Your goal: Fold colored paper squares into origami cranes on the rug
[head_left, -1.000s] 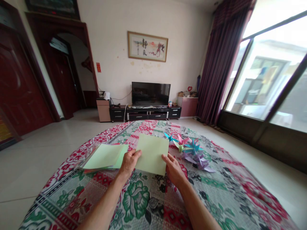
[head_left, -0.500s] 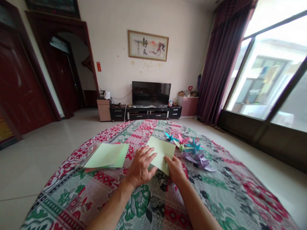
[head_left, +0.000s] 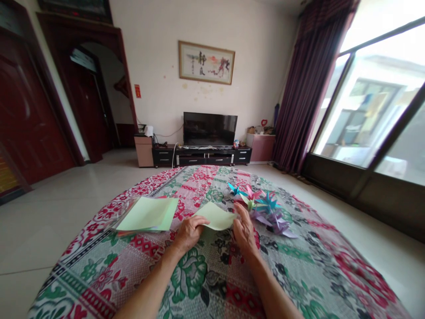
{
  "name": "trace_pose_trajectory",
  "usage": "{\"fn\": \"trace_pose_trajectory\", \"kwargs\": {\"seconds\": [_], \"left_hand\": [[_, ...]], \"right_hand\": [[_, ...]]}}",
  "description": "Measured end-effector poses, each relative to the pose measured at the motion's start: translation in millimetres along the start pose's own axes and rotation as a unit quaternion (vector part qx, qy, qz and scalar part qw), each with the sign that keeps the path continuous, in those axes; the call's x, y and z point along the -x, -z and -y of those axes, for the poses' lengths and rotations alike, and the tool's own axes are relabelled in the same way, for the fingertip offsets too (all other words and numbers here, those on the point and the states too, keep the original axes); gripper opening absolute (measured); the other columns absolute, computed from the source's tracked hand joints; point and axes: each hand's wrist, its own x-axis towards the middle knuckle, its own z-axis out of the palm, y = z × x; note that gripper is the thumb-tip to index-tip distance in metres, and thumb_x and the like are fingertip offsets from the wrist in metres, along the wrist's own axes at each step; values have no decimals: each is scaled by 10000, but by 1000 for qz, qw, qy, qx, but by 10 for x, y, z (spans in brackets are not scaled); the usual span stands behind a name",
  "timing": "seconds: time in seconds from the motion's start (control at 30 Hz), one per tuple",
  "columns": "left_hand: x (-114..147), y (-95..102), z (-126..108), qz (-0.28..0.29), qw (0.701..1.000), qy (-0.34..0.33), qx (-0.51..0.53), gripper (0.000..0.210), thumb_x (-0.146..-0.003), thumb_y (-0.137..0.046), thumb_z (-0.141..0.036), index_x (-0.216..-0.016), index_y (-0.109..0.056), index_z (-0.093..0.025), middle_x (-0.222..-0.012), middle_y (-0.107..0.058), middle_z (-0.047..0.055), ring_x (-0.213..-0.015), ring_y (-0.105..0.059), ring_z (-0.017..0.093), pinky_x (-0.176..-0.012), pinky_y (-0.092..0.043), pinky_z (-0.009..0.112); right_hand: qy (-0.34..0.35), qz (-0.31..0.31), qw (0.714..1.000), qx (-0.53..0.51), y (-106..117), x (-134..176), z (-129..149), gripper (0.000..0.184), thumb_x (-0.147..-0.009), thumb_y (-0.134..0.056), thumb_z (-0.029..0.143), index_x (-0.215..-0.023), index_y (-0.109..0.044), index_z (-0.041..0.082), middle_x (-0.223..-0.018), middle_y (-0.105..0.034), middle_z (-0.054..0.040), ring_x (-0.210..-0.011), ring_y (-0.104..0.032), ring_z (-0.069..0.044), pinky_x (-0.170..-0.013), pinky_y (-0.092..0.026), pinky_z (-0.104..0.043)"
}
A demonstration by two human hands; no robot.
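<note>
A pale green sheet of paper [head_left: 215, 216] is held between my hands just above the flowered tablecloth, its near edge bowed. My left hand [head_left: 191, 231] is closed on its left corner, fingers over the top. At the opposite corner, my right hand [head_left: 244, 228] grips the sheet, its thumb partly hidden and its fingers pointing forward. Close by on the right lie several folded paper cranes: blue [head_left: 268, 203], pale green [head_left: 250, 202] and purple [head_left: 280, 223] among them. On the left rests a stack of coloured paper [head_left: 148, 213] with light green sheets on top.
The round table wears a red, green and grey patterned tablecloth [head_left: 189, 277]. Beyond its far edge, a television [head_left: 210, 129] stands on a low black cabinet [head_left: 192, 158]. A dark purple curtain [head_left: 300, 93] hangs beside the window on the right.
Lying flatter and turned corner-up before, the sheet is now lower and bowed. My left hand has gone from spread over the paper to closed on its left corner; my right has shifted its hold.
</note>
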Motion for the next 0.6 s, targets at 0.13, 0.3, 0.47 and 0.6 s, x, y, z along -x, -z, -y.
{"fn": "trace_pose_trajectory", "kwargs": {"seconds": [0.13, 0.3, 0.47, 0.6], "left_hand": [[-20, 50, -14, -4, 997, 48, 61, 272, -778, -470, -184, -895, -715, -190, -936, -715, 40, -888, -647, 166, -838, -492, 290], [-56, 79, -97, -12, 993, 104, 56, 317, -795, -450, -243, -1005, -677, -174, -927, -712, 46, -849, -641, 179, -761, -482, 271], [-125, 79, -131, -23, 991, 126, -50, 256, -785, -496, -312, -817, -692, -151, -688, -679, 33, -647, -596, 156, -614, -414, 233], [-206, 91, -93, -31, 988, 129, -80, 231, -785, -525, -309, -891, -674, -168, -805, -695, 36, -721, -605, 142, -660, -407, 216]], "right_hand": [[101, 91, 988, 72, 79, 31, 98, 353, -754, -375, 192, -991, -637, 190, -1180, -590, -82, -1154, -481, -226, -971, -352, -391], [137, 149, 966, 161, 76, 75, 180, 214, -800, -516, 323, -879, -673, 201, -930, -674, -77, -1037, -540, -238, -939, -324, -393], [109, 151, 963, 197, 47, 38, 69, 287, -819, -487, 334, -627, -628, 173, -663, -632, -23, -704, -578, -154, -742, -388, -269], [14, 158, 964, 214, 39, 14, 35, 288, -817, -469, 367, -699, -638, 166, -628, -629, -15, -586, -557, -138, -574, -369, -223]]}}
